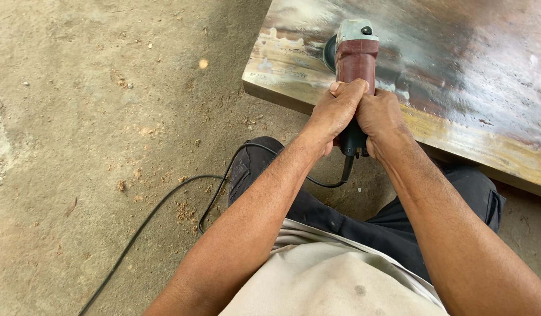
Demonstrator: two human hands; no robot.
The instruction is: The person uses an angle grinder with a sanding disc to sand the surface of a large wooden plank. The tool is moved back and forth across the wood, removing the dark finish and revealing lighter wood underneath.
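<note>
A dark red angle grinder (356, 55) with a grey head rests its disc on a wooden slab (469, 76), near the slab's left front edge. My left hand (336, 111) wraps the grinder's body from the left, thumb on top. My right hand (380, 117) grips the same body from the right, pressed against the left hand. The grinder's black rear end pokes out below my hands. The disc is mostly hidden under the guard and head.
The grinder's black power cable (165, 205) loops down past my knee and runs across the dusty concrete floor (95, 117) to the lower left. Wood shavings lie scattered on the floor. My dark trousers (340, 213) fill the space below the slab.
</note>
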